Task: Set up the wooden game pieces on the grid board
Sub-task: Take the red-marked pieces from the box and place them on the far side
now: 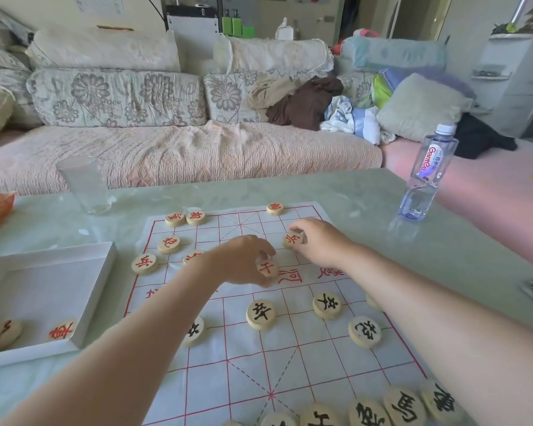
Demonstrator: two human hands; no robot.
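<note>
Head view: two red-marked wooden pieces are held over the far half of the grid board (290,358), which is spread flat on the table (366,192). One piece (267,268) is pinched in the left hand (243,259), close to the river line in the middle; it is tilted so that its printed face is turned toward the camera, probably so that the character can be read before it is placed. The other piece (293,239) is gripped by the fingers of the right hand (317,241) and is kept low over a crossing of red lines, likely its starting point. Being round discs, the pieces have no long axis; only the characters give a direction. The red characters on the far side are seen upside down, so they face the opposite seat, while the black ones face the near edge. Several red pieces (169,243) are already set on the far left, and black pieces (260,314) are set on the near half. More red pieces (61,329) are left in the white box (99,290) at the left. A glass (85,186) and a water bottle (425,173) are standing well apart from the board.
</note>
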